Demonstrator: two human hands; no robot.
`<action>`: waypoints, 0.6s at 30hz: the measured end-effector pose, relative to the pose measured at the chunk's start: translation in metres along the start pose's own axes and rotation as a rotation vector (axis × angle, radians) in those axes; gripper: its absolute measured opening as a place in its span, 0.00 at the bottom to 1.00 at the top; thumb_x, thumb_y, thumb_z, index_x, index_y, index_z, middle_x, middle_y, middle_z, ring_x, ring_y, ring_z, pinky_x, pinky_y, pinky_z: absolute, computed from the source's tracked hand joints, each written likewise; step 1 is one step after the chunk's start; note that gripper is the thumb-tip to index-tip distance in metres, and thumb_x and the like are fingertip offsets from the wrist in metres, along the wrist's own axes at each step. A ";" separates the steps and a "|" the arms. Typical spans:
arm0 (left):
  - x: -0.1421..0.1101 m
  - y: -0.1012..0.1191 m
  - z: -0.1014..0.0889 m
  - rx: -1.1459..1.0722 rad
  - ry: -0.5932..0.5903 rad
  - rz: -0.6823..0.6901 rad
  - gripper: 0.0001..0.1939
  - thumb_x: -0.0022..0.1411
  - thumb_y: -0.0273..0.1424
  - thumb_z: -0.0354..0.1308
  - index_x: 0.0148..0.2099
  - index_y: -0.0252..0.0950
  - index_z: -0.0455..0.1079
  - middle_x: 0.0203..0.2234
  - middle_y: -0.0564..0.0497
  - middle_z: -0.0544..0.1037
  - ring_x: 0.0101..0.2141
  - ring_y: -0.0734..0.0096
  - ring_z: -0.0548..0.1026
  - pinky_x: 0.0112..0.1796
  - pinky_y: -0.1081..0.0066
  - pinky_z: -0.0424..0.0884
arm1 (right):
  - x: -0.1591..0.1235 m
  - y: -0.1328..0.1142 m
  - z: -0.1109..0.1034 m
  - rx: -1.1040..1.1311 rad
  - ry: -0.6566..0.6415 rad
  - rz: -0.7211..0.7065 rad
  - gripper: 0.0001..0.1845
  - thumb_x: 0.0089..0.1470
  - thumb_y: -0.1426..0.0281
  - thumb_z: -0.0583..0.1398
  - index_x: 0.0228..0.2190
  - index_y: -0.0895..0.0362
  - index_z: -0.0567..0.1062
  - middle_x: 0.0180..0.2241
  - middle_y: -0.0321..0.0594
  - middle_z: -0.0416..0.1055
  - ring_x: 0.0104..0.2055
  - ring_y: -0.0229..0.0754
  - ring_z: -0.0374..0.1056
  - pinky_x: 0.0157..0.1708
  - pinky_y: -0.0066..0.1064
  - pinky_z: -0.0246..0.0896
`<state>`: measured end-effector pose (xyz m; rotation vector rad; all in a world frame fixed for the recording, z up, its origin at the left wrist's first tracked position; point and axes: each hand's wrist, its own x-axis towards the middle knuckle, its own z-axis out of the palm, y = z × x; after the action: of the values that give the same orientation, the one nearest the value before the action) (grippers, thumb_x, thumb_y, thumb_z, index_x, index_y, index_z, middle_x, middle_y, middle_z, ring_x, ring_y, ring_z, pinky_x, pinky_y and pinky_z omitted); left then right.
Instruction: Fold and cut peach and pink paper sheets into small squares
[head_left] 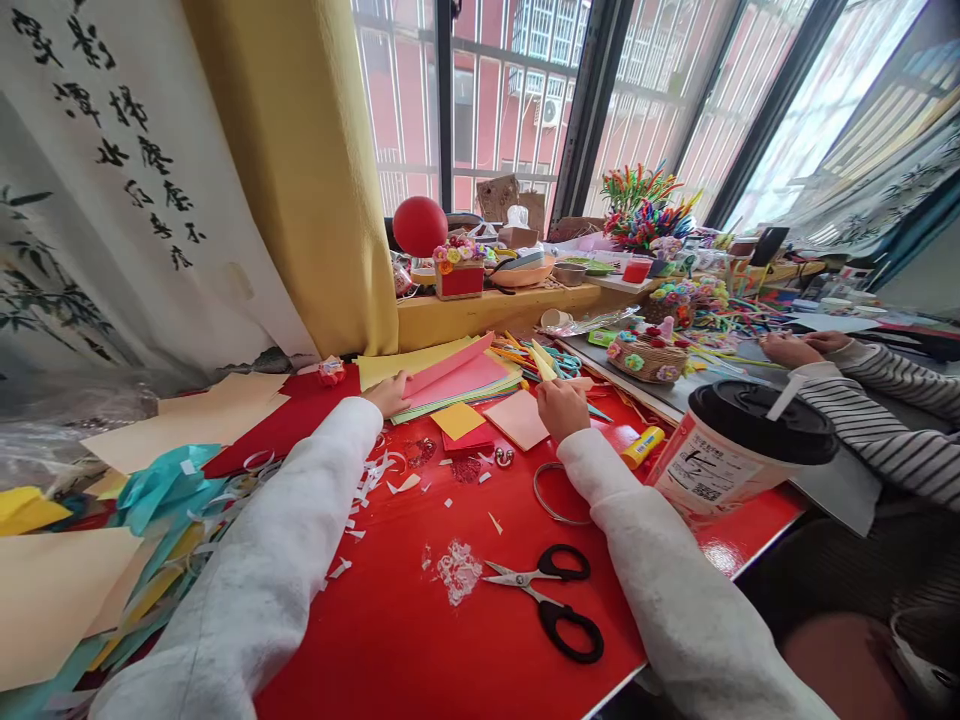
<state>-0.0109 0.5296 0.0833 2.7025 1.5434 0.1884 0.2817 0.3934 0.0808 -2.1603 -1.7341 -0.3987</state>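
Left hand (386,394): at the left edge of the pink sheet; I cannot tell whether its fingers pinch the paper or only rest there.
Pink sheet (472,376): on the stack (381,368) at the back of the tabletop (420,660), one edge standing raised; a light, flat touch should separate it best without creasing.
Right hand (564,408): fingers curled beside the yellow piece (541,358) (whether they grip it, I cannot tell); a loose hold would probably spare its point.
Pink square (519,420): just beside the right hand, so that wrist is best held a little high.
Scissors (521,578): lying partly open near the front, away from both hands; best reached by the handles.
Scraps (459,572): by the blades, liable to cling to clean paper.
Cup (739,450): near the right sleeve; any sideways swing wants care.
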 end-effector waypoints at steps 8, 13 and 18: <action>-0.004 0.003 0.001 0.026 0.027 0.014 0.19 0.61 0.35 0.53 0.53 0.35 0.62 0.49 0.44 0.68 0.45 0.62 0.70 0.43 0.56 0.69 | -0.001 -0.005 -0.009 0.220 0.131 -0.039 0.17 0.59 0.70 0.47 0.39 0.59 0.74 0.42 0.45 0.72 0.44 0.45 0.65 0.51 0.37 0.44; 0.001 -0.002 0.003 0.027 0.009 0.012 0.17 0.62 0.35 0.52 0.52 0.35 0.63 0.48 0.45 0.69 0.44 0.64 0.70 0.43 0.58 0.69 | -0.002 -0.003 -0.008 0.379 0.155 -0.028 0.15 0.57 0.70 0.49 0.37 0.60 0.75 0.41 0.46 0.72 0.44 0.46 0.65 0.53 0.39 0.43; 0.009 -0.009 0.004 0.026 -0.021 -0.051 0.15 0.62 0.35 0.52 0.50 0.35 0.65 0.46 0.45 0.70 0.42 0.66 0.71 0.42 0.60 0.70 | 0.017 0.001 -0.010 0.629 0.114 -0.015 0.11 0.56 0.69 0.54 0.33 0.60 0.75 0.35 0.43 0.73 0.37 0.41 0.68 0.42 0.36 0.60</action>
<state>-0.0136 0.5427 0.0791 2.6719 1.6187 0.1397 0.2860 0.4034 0.0970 -1.6390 -1.5439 0.0287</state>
